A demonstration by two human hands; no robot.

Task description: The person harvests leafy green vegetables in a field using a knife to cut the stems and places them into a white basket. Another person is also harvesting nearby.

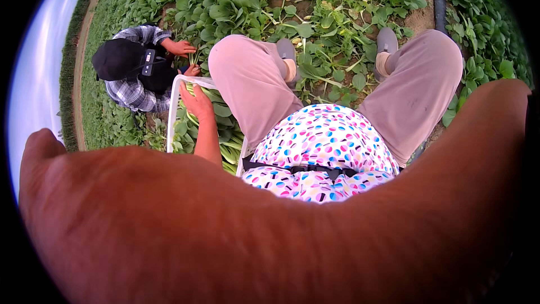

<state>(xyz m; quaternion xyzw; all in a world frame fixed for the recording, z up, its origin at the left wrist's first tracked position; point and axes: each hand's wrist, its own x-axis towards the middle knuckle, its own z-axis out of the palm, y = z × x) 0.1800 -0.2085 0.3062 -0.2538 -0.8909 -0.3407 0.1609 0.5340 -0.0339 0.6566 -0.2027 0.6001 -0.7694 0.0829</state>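
My left hand (197, 103) reaches over a white plastic crate (171, 124) at my left side. Its fingertips touch pale stems of leafy greens (230, 145) lying in the crate, near the far rim. The thumb and a finger look apart, but whether they grip any stems is unclear. Very close to the camera, my right hand (88, 190) and forearm stretch across the lower picture and hide what is below. The right hand's fingers cannot be made out.
At the left a co-worker (139, 67) in a black cap and plaid shirt crouches, both hands at plants beyond the crate. Leafy green plants (236, 4) grow ahead. Loose leaves (329, 50) lie between my shoes. A black hose (438, 0) runs along the soil at right.
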